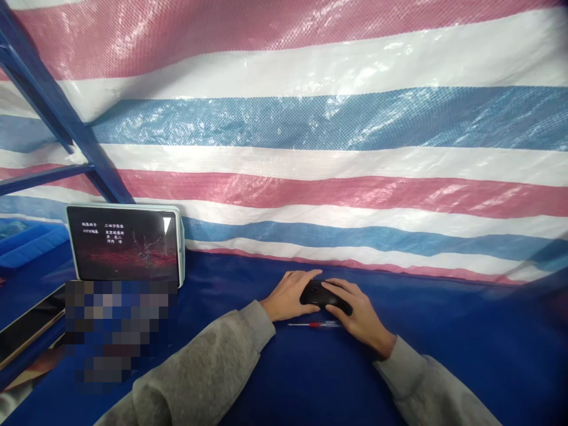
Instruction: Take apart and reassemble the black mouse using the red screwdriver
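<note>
A black computer mouse (318,292) lies on the blue tabletop, between my two hands. My left hand (290,294) grips its left end, with the thumb along the near side and the fingers at the far side. Around the right end curl the fingers and thumb of my right hand (357,310). Just in front of the mouse lies a small screwdriver (314,324) with a thin metal shaft pointing left, a red collar and a clear handle. The handle's right end is partly hidden by my right hand.
A tablet (128,245) with a lit screen stands upright at the left, a blurred patch below it. Further left are a dark flat device (33,322) and a blue tray (33,244). Striped sheeting (310,121) hangs behind the table, beside a blue metal frame (75,112).
</note>
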`<state>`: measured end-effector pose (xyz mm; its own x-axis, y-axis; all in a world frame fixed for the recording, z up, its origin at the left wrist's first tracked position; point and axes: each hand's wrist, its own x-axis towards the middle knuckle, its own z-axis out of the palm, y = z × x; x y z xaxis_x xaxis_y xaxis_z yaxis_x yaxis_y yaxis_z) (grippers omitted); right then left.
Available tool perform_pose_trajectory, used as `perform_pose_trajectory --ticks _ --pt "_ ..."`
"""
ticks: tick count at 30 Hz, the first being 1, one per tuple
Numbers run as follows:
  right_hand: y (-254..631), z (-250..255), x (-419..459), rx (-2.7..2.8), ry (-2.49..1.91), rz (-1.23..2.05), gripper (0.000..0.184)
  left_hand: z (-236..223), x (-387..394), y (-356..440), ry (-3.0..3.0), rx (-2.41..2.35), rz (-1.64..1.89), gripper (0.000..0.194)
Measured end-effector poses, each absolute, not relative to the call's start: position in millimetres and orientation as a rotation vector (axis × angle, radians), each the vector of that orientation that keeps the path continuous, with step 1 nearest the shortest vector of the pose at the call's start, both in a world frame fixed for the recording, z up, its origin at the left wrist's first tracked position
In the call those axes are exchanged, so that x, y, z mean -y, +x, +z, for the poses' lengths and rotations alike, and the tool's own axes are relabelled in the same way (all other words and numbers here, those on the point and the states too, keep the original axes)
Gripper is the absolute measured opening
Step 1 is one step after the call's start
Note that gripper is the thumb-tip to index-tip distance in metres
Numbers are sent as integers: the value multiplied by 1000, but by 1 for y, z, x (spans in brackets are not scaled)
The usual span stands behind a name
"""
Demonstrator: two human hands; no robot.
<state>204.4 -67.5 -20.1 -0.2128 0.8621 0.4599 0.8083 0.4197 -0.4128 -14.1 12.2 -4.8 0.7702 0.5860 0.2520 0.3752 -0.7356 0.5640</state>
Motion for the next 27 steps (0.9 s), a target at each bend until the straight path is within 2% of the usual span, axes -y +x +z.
perform_pose_trajectory --ticks 16,27 --pt "204 -20 68 2020 -1429 143 42 -3 -12 -13 2421 -756 585 88" --pt "202 -21 67 2038 -1451 147 44 -4 -12 -13 2436 -760 601 84"
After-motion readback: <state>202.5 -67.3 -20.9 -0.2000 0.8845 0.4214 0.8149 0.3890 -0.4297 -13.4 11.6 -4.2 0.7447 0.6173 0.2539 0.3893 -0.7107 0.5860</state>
